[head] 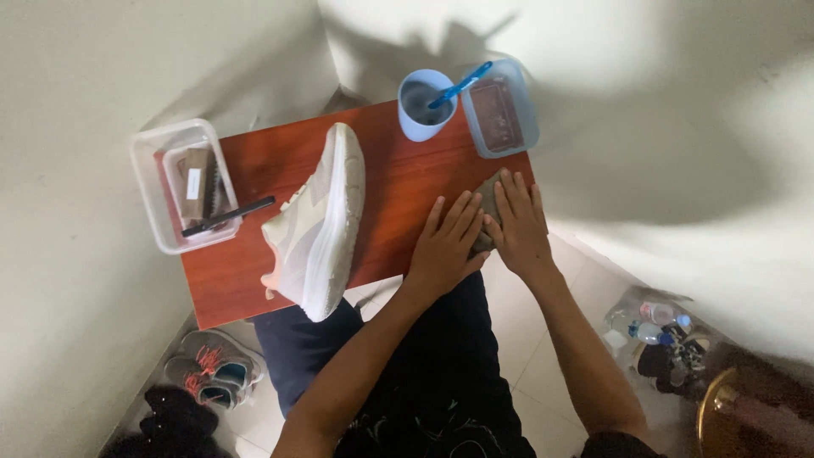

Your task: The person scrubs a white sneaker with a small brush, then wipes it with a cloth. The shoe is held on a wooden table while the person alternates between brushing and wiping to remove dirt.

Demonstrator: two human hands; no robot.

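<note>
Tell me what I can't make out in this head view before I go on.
- Cloth: mostly covered by the left hand and right hand; its shape and size are hidden.
- Cup: contents too dark to tell.
- Blue-rimmed box: contents blurred.
- Clear box: items inside too small to identify.
- Shoe: lies on its side, far face hidden.

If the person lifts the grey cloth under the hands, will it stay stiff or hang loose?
Probably loose: the grey cloth lies flat and creased under the left hand and right hand, so it should droop. It looks thin, so likely light. On the smooth wooden table it may slide easily when pushed.
</note>
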